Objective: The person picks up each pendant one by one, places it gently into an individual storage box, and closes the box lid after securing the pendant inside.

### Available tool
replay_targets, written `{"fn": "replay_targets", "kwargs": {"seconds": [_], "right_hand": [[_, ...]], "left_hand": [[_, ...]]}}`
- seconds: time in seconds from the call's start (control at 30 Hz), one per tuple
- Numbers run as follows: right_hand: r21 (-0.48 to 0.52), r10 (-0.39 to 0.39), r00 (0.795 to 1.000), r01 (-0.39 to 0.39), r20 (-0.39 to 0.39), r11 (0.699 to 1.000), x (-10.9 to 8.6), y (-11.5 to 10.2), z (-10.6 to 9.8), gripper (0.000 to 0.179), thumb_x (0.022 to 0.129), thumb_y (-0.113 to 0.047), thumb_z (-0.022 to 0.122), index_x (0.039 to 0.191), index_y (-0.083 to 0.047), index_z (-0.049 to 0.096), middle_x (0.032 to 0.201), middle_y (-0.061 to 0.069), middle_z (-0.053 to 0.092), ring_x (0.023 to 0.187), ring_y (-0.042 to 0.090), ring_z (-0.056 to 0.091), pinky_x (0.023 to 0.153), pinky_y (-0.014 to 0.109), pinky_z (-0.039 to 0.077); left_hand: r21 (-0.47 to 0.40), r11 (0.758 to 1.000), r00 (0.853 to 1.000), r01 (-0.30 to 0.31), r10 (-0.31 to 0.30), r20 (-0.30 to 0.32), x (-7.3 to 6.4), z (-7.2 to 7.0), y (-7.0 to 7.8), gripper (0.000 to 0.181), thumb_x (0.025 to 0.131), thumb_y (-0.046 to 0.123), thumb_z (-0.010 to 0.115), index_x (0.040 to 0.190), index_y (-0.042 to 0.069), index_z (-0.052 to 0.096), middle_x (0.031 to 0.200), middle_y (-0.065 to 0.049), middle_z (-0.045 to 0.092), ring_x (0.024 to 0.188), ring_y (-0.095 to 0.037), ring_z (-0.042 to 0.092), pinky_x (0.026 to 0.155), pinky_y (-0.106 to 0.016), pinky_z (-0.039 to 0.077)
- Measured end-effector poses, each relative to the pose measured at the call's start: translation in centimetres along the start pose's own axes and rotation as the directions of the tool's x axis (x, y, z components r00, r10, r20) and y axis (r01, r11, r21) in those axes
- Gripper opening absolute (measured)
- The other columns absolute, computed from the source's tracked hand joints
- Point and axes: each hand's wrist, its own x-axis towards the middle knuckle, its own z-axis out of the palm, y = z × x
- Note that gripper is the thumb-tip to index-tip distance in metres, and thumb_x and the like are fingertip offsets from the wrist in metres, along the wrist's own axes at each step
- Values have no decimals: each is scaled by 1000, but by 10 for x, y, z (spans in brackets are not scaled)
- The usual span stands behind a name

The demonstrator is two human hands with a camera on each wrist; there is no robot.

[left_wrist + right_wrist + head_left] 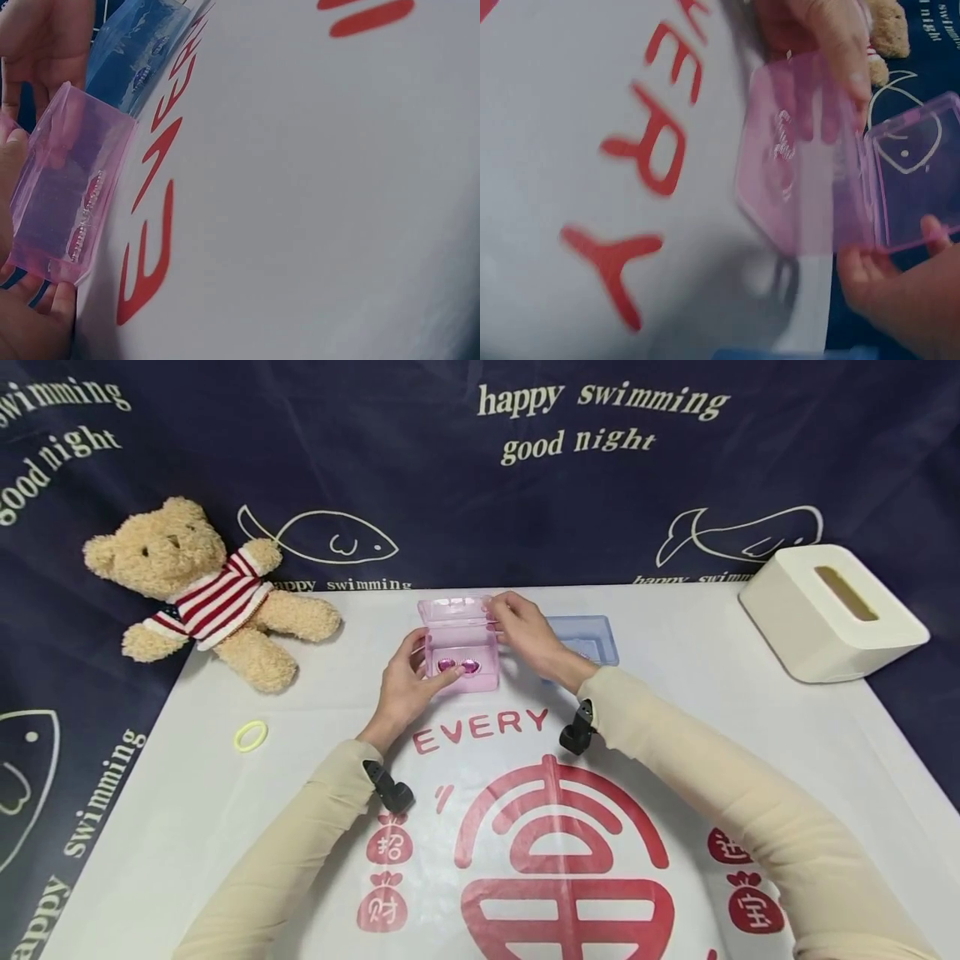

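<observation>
A see-through pink box [463,637] stands at the far middle of the table, its hinged lid [919,176] swung up and back. Inside lies a pink jewelled ornament [470,667] with two gem-like halves and sparkling edges. My left hand [401,689] grips the box's left end, thumb along the front and fingers behind. At the opposite end, my right hand [528,633] holds the lid's right edge, with fingers by the hinge corner. Just right of it sits a blue see-through box [598,639], partly hidden by the right hand and wrist, with small shiny pieces inside.
A teddy bear [217,597] in a striped sweater leans at the back left. Near it lies a yellow ring [251,736]. A white tissue box [806,610] stands at the back right. Behind the table's far edge hangs a dark blue printed cloth [450,468].
</observation>
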Motion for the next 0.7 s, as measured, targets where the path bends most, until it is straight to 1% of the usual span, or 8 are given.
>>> {"fn": "replay_targets", "kwargs": {"seconds": [0.07, 0.17, 0.27, 0.33, 0.43, 0.53, 0.6, 0.7], "right_hand": [[-52, -15, 999, 18, 41, 998, -1, 2, -5, 33, 98, -29, 51, 116, -1, 58, 122, 19, 60, 115, 28, 58, 99, 40, 50], [-151, -34, 992, 53, 123, 987, -3, 2, -14, 30, 95, -26, 59, 115, -4, 60, 119, 15, 63, 114, 28, 60, 96, 39, 52], [-251, -54, 976, 108, 212, 962, -1, 2, -23, 28, 91, -23, 65, 113, -7, 62, 118, 11, 64, 112, 27, 62, 95, 39, 51], [-311, -60, 966, 139, 251, 940, 1, 3, -27, 28, 87, -21, 69, 111, -9, 63, 119, 7, 64, 113, 25, 63, 95, 38, 51], [-362, -73, 951, 185, 300, 914, 1, 4, -30, 31, 81, -18, 74, 109, -10, 63, 124, 4, 61, 117, 25, 61, 96, 37, 51], [-422, -112, 934, 258, 340, 869, -2, 6, -29, 38, 76, -17, 77, 110, -9, 62, 126, 4, 59, 120, 26, 59, 96, 36, 53], [-455, -152, 920, 316, 360, 833, -4, 7, -28, 42, 74, -16, 78, 111, -7, 62, 126, 6, 58, 119, 26, 60, 94, 36, 54], [-494, -209, 902, 387, 378, 778, -6, 9, -27, 45, 72, -15, 80, 111, -4, 62, 125, 8, 58, 117, 27, 61, 92, 36, 55]], "left_hand": [[13, 1000, 1000, 7, -7, 3, 1, 1, 0, 82, 76, 21, 83, 145, 15, 39, 141, -14, 51, 131, -28, 50, 111, -33, 39], [20, 1000, 1000, 13, -13, 8, 1, 0, 0, 84, 76, 21, 83, 146, 14, 37, 143, -14, 50, 132, -28, 50, 111, -34, 40], [19, 1000, 1000, 8, -9, 17, 1, 0, -1, 84, 76, 21, 83, 146, 13, 36, 143, -13, 49, 133, -27, 49, 111, -34, 40], [21, 1000, 1000, 3, -4, 27, 1, -1, -1, 84, 77, 22, 83, 146, 15, 36, 142, -13, 50, 132, -27, 49, 109, -34, 42], [37, 999, 999, 4, -5, 40, 1, -2, -3, 84, 77, 25, 83, 147, 17, 36, 142, -12, 50, 130, -28, 51, 108, -35, 44], [48, 999, 999, 11, -13, 49, 1, -4, -3, 88, 78, 26, 82, 149, 17, 32, 143, -13, 48, 130, -29, 50, 109, -37, 42], [48, 999, 998, 15, -18, 56, 1, -5, -2, 87, 80, 28, 80, 151, 16, 29, 145, -13, 46, 132, -28, 48, 112, -38, 39], [41, 999, 998, 7, -10, 67, 2, -5, -1, 81, 87, 31, 73, 152, 14, 27, 147, -13, 44, 135, -28, 45, 115, -39, 35]]}}
